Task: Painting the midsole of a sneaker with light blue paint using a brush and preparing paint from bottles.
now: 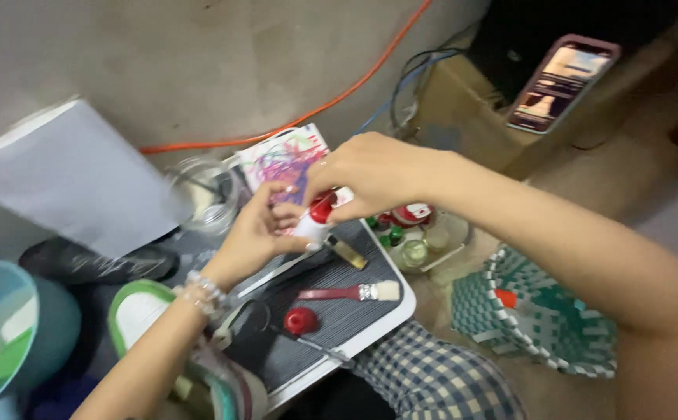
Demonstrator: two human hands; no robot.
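Note:
My left hand (pixel 249 237) holds a small white bottle (pixel 309 225) from below. My right hand (pixel 366 171) pinches the bottle's red cap (pixel 322 208) from above. Both hands hover over a dark ribbed board with a white rim (pixel 370 327). On the board lie a flat brush with a red handle (pixel 350 292), a loose red cap (pixel 301 320) and a small yellowish tube (pixel 346 252). A painting with swirls of pink, blue and green (pixel 284 155) lies just behind my hands.
A clear glass jar (pixel 206 194) stands left of the painting. Small paint pots sit in a tray (pixel 416 241) to the right. A woven green-and-white basket (pixel 545 319), a phone (pixel 560 82), an orange cable (pixel 331 101), a white sheet (pixel 74 175) and a teal bucket (pixel 8 334) surround the spot.

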